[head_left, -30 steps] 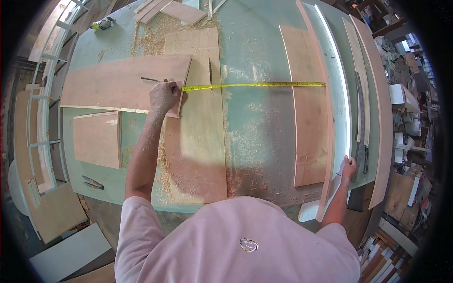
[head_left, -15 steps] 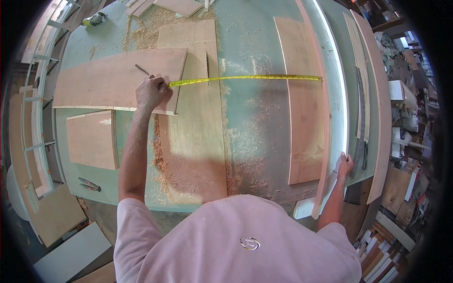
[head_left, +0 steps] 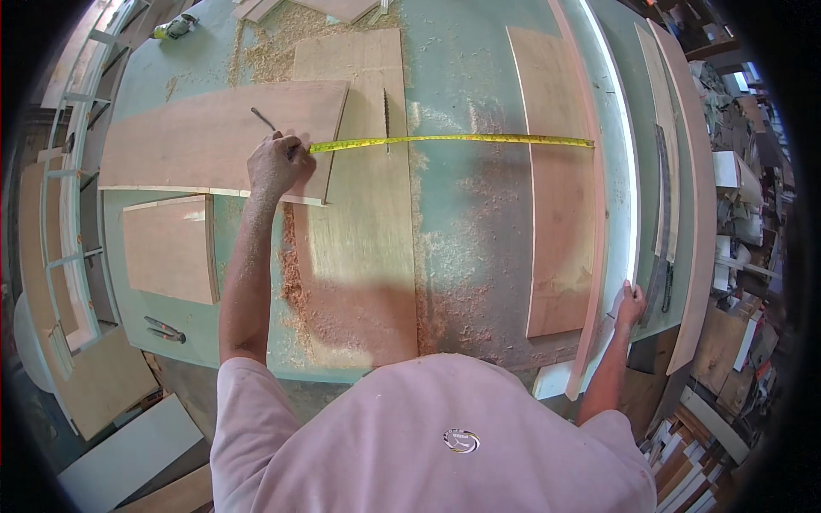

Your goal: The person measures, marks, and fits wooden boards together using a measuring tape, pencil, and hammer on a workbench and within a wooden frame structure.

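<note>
My left hand (head_left: 278,164) is closed over the wide plywood board at the left, gripping the end of a yellow tape measure (head_left: 462,138). A dark, thin pencil-like stick (head_left: 262,118) pokes out from the same fist. The blade runs taut to the right, across the long plywood panel (head_left: 359,248) and another plywood panel (head_left: 560,214), ending at a reddish wood strip (head_left: 601,205). My right hand (head_left: 631,304) is closed on the near part of a long white board (head_left: 619,214) beside that strip. Whatever else sits inside my left fist is hidden.
Sawdust and shavings (head_left: 291,274) lie over the green table. A small plywood piece (head_left: 169,250) and pliers (head_left: 165,330) lie at the left. A saw blade (head_left: 386,120) rests on the long panel. Long strips (head_left: 693,197) line the right edge, with stacked clutter beyond.
The whole view has shifted slightly, so the bench appears a little further right. Both hands keep their grips, and the tape measure stays stretched to the reddish strip.
</note>
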